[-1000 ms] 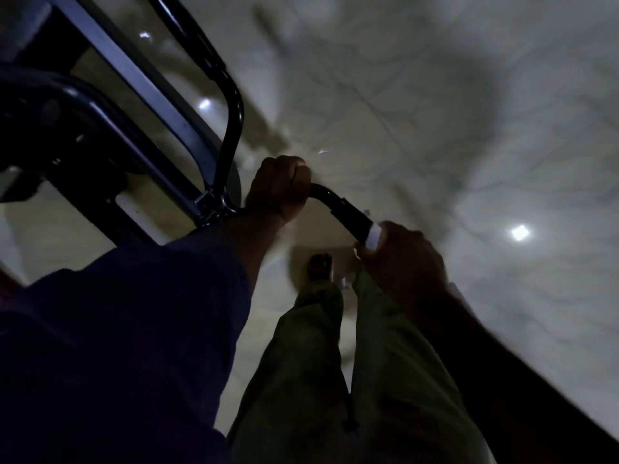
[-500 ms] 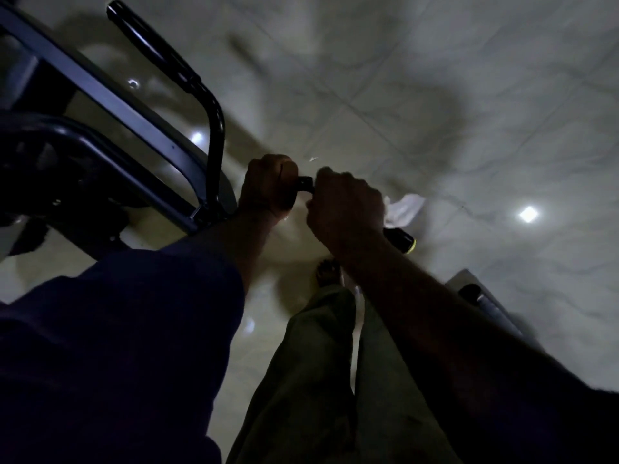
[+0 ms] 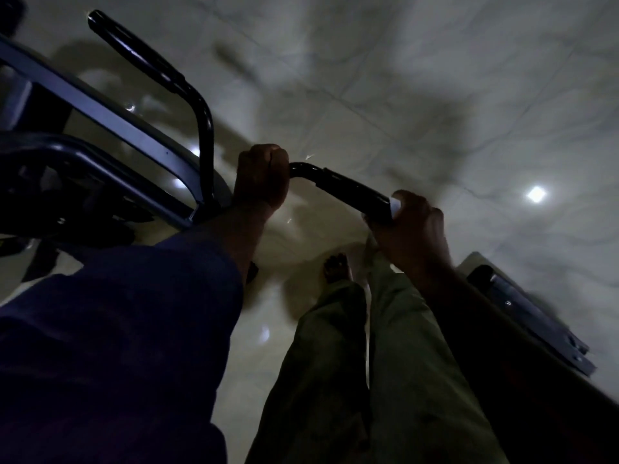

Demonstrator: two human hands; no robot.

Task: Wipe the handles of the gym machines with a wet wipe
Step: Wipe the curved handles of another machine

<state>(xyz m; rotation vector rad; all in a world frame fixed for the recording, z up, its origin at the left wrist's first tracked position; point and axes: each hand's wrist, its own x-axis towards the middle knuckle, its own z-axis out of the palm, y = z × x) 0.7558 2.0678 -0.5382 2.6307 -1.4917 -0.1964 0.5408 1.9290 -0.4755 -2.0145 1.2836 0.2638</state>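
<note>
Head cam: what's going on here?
A person is wiping a gym machine's handle. The left hand grips it by its bend. The right hand is wrapped round the handle's outer end, with a white wipe showing at the fingers. A second handle, up and to the left, is untouched. The scene is dim, so finer detail is hard to tell.

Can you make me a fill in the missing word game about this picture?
The right hand holds a white ____ on the handle.
The left hand grips the bar beside that handle, whose colour is ____.
The foot on the floor is ____, without a shoe.
Missing words: wipe, black, bare.
</note>
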